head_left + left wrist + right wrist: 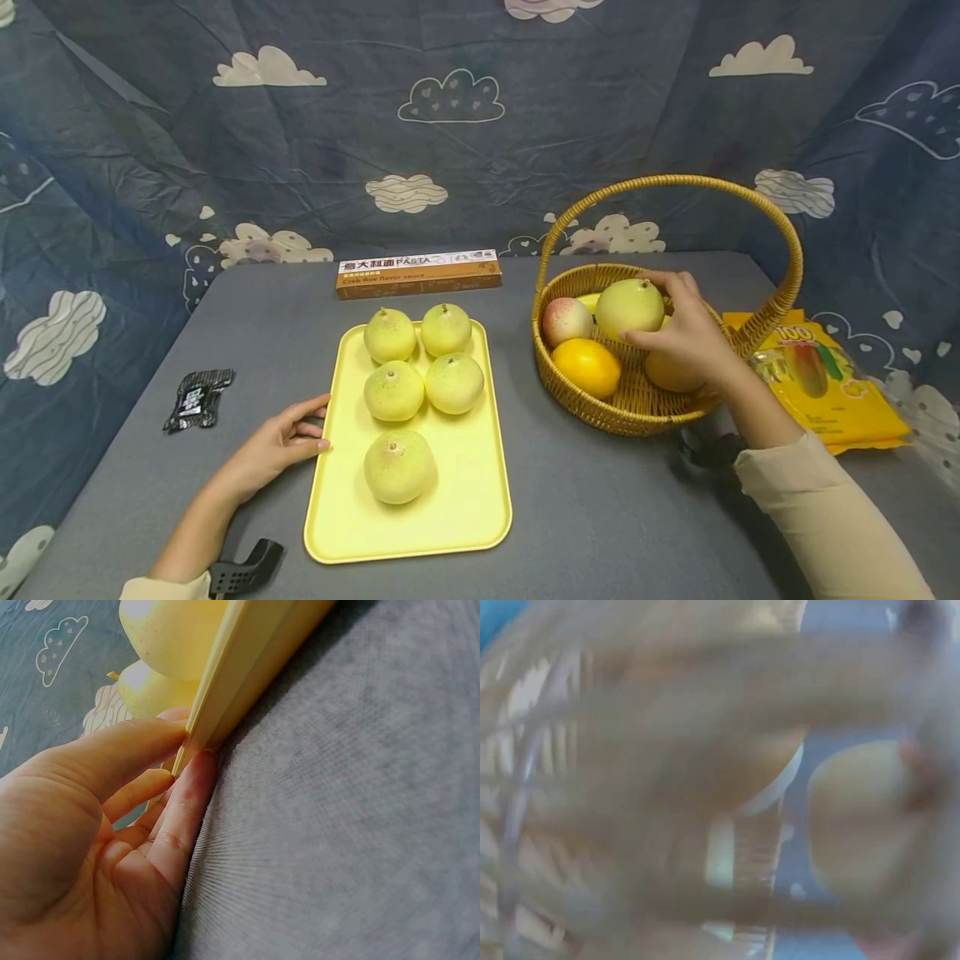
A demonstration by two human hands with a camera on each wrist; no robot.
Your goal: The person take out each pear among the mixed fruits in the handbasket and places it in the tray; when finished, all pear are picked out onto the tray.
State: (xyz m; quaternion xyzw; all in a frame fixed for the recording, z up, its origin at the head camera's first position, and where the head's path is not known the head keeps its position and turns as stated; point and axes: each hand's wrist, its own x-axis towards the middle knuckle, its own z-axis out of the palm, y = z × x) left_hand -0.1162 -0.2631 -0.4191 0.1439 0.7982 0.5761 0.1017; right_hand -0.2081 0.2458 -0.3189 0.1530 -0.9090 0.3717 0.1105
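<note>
My right hand [678, 329] holds a round pale green fruit [630, 310] with a short stem over the wicker basket [592, 408], thumb and fingers on opposite sides of it. In the basket lie a peach [567, 322], a yellow-orange fruit [587, 368] and another orange fruit [667, 372] partly hidden beneath the hand. The right wrist view is badly blurred, with the held fruit [855, 817] at its right. My left hand [97, 825] pinches the left rim of the yellow tray [465, 508]. On the tray sit several similar pale green fruits [400, 467].
A pasta box [418, 275] lies behind the tray. At far left is a small black packet [198, 400]. Right of the basket lies a yellow bag [832, 383]. The tall basket handle [667, 181] arches above my right hand. A cloud-patterned cloth [450, 150] hangs behind the table.
</note>
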